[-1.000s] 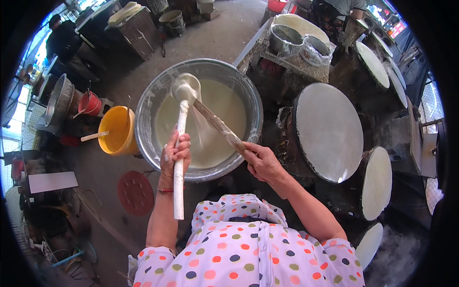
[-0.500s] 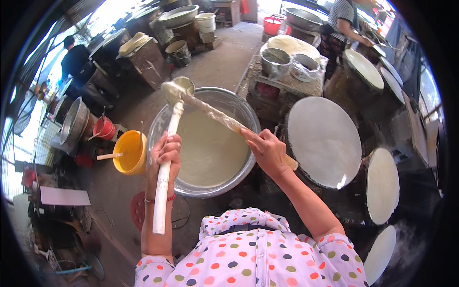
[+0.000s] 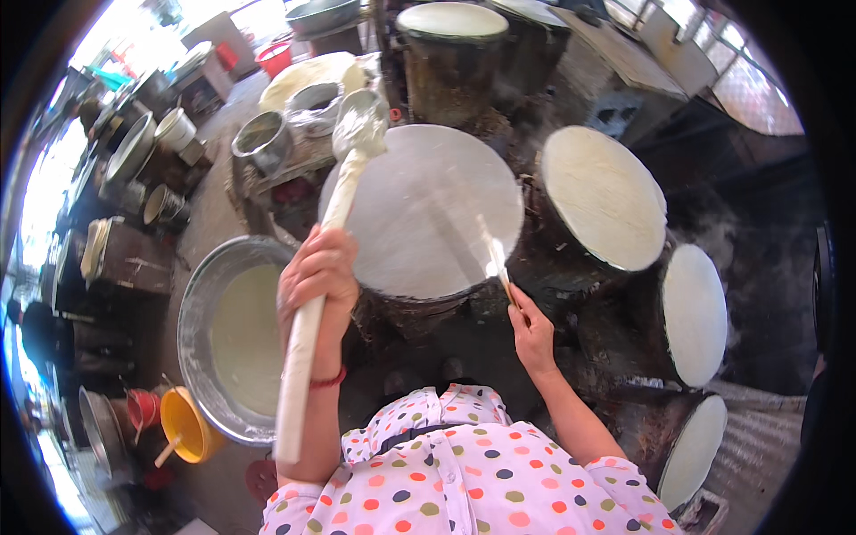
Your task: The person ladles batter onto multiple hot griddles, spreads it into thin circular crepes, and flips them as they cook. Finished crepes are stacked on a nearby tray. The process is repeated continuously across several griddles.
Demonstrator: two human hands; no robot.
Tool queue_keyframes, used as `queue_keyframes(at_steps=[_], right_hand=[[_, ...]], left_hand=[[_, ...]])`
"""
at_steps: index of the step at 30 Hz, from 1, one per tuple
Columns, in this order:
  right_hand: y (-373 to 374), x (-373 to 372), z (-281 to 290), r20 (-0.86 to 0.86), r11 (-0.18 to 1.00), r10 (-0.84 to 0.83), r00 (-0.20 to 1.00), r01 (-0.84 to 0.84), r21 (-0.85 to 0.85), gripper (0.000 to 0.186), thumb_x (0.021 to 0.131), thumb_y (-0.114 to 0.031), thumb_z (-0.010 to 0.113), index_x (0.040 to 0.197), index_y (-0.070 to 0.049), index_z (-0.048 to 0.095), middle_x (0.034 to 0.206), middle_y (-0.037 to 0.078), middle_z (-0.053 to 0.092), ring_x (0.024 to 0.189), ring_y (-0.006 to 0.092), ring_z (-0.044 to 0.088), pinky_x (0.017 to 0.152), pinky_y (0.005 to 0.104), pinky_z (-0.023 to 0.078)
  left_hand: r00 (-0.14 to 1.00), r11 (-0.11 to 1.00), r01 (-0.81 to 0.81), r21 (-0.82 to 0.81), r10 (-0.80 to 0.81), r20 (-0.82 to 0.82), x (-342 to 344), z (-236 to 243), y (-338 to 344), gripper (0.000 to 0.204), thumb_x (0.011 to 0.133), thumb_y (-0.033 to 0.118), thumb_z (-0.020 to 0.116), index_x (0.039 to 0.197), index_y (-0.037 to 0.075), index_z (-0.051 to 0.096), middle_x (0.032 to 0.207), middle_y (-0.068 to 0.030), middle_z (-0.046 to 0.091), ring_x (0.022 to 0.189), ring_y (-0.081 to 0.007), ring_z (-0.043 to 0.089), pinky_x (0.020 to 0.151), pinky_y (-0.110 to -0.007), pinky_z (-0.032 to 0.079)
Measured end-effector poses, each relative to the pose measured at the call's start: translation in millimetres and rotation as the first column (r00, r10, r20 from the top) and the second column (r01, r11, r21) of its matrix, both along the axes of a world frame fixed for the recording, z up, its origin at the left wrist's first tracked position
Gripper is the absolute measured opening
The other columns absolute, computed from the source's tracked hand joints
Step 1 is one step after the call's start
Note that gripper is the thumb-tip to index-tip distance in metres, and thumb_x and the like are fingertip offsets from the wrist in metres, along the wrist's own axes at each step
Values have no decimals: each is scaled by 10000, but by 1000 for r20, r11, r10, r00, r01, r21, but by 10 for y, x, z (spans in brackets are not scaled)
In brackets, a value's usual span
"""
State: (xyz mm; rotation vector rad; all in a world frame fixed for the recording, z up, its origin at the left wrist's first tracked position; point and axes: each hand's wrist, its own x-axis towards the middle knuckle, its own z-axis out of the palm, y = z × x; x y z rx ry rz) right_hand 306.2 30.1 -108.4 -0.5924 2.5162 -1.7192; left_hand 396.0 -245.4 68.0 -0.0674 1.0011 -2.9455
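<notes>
My left hand is closed round the long pale handle of a ladle. The ladle's batter-smeared bowl is raised over the far left edge of a round, flat griddle. In my right hand is a slim wooden scraper, its batter-pale end blurred by motion and pointing away near the griddle's right rim. The griddle's surface is grey and looks bare. At left stands a large metal basin of thin cream-coloured batter, its right side partly hidden behind my left arm.
Further round griddles bearing pale sheets curve round on the right, with steam near them. A yellow bucket stands beside the basin. Past the ladle, a low table holds a metal pot and a pale stack. Another person stands at far left.
My view has swung right, from the basin to the griddle. The ladle and scraper, crossed over the basin before, are now apart, both carried over to the griddle.
</notes>
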Motion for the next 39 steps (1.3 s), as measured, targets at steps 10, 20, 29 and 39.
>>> queue_keyframes(at_steps=[10, 20, 29, 39], right_hand=[[296, -222, -58, -305, 920, -227, 925, 307, 243, 362, 877, -123, 638, 1234, -178, 623, 709, 52, 530, 599, 187, 553, 557, 325, 469], [89, 3, 152, 44, 919, -328, 944, 307, 247, 346, 886, -193, 625, 1229, -152, 614, 829, 127, 664, 693, 235, 632, 659, 374, 502], [-658, -7, 90, 532, 935, -254, 808, 347, -80, 375, 953, -181, 533, 1326, -149, 542, 602, -82, 389, 430, 17, 332, 368, 192, 297], [-1318, -340, -28, 155, 985, -171, 973, 175, -9, 427, 945, -191, 510, 1367, -132, 482, 733, 46, 609, 564, 163, 545, 522, 330, 462]], left_hand=[[882, -587, 453, -671, 407, 239, -1290, -1063, 628, 434, 950, 112, 528, 1378, 117, 458, 645, -4, 503, 499, -71, 474, 358, -213, 353], [929, -956, 282, 83, 250, -272, -1423, -1497, 65, 546, 837, 60, 608, 1361, 101, 461, 847, -235, 626, 823, -396, 622, 717, -471, 487], [669, -852, 457, -255, 518, -533, -1373, -917, -861, 540, 875, 51, 609, 1390, 90, 453, 804, -110, 662, 591, -188, 556, 552, -312, 454], [834, -513, 340, -788, 551, 2, -399, -840, -436, 471, 963, 84, 531, 1419, 99, 414, 699, 23, 483, 474, -21, 407, 381, -195, 345]])
